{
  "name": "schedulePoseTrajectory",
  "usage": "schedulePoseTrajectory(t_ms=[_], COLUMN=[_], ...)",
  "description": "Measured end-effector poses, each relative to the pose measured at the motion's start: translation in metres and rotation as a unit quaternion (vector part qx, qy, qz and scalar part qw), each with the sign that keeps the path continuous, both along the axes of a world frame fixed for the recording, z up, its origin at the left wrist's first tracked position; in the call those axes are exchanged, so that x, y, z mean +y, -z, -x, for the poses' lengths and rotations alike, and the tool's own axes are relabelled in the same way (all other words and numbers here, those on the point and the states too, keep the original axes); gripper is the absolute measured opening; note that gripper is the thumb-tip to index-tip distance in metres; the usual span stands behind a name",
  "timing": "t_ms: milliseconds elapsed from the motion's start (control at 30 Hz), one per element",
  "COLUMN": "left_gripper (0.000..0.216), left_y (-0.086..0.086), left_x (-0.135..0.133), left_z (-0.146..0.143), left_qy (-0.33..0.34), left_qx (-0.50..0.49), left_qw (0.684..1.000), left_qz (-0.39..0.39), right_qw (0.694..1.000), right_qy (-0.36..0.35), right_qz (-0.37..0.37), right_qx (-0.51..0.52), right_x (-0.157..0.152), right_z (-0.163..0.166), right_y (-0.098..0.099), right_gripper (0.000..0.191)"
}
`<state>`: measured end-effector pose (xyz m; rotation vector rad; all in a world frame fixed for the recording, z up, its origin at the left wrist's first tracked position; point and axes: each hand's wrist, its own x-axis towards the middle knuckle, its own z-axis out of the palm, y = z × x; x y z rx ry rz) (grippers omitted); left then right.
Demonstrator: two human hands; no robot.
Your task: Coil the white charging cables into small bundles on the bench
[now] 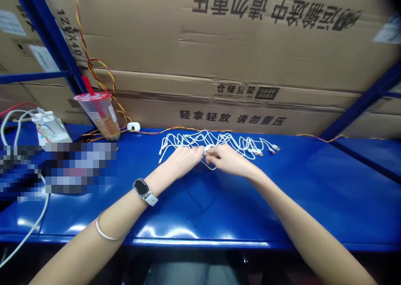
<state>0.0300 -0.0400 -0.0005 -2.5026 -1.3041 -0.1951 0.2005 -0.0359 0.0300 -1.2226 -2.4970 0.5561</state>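
Several white USB cables lie in a loose, overlapping row on the blue shelf top, with metal plugs at the left and right ends. My left hand is closed, its thumb and fingers pinching a white USB cable at the front of the row. Close beside it, my right hand has its fingers curled closed on the same cable. A short loop of white cable hangs just below the fingertips. The exact grip is partly hidden by the fingers.
Behind the cables stand large cardboard boxes. At the left are a plastic drink cup with a red straw, a white earbud case, a white charger block and a blurred-out item. Red and yellow wires run along the back.
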Motion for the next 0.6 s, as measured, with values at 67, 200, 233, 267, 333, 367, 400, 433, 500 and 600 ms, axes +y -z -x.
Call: schedulePoseTrajectory(t_ms=[67, 200, 233, 267, 333, 367, 400, 433, 500, 600], left_gripper=[0.022, 0.022, 0.021, 0.021, 0.021, 0.022, 0.022, 0.023, 0.024, 0.026], left_y=[0.0006, 0.0040, 0.0047, 0.0050, 0.0048, 0.0044, 0.0038, 0.0031, 0.0018, 0.0004], left_x=[0.0020, 0.0070, 0.0079, 0.0084, 0.0088, 0.0087, 0.0085, 0.0082, 0.0075, 0.0066], left_z=[-0.0006, 0.0012, 0.0020, 0.0028, 0.0041, 0.0046, 0.0050, 0.0053, 0.0059, 0.0067], left_qy=[0.006, 0.021, 0.022, 0.024, 0.031, 0.034, 0.036, 0.036, 0.026, 0.004], left_qx=[0.005, -0.013, -0.017, -0.021, -0.022, -0.024, -0.027, -0.031, -0.047, -0.099], left_qw=[0.999, 0.995, 0.993, 0.991, 0.990, 0.990, 0.991, 0.991, 0.993, 0.994], left_qz=[-0.035, -0.100, -0.115, -0.126, -0.135, -0.134, -0.129, -0.122, -0.103, -0.055], right_qw=[0.997, 0.955, 0.938, 0.922, 0.900, 0.893, 0.889, 0.888, 0.891, 0.927], right_qy=[0.007, 0.017, 0.018, 0.019, 0.021, 0.020, 0.016, 0.011, -0.001, 0.010], right_qz=[0.056, 0.214, 0.250, 0.278, 0.312, 0.320, 0.325, 0.327, 0.323, 0.238], right_qx=[0.049, 0.206, 0.241, 0.268, 0.303, 0.314, 0.322, 0.325, 0.318, 0.291], right_x=[0.0009, 0.0029, 0.0030, 0.0029, 0.0021, 0.0014, 0.0007, 0.0000, -0.0008, 0.0007], right_z=[-0.0023, -0.0040, -0.0039, -0.0036, -0.0025, -0.0019, -0.0012, -0.0006, -0.0004, -0.0041], right_y=[-0.0025, -0.0016, -0.0012, -0.0010, -0.0013, -0.0016, -0.0020, -0.0025, -0.0041, -0.0083], right_gripper=[0.016, 0.011, 0.010, 0.011, 0.016, 0.018, 0.021, 0.022, 0.023, 0.031])
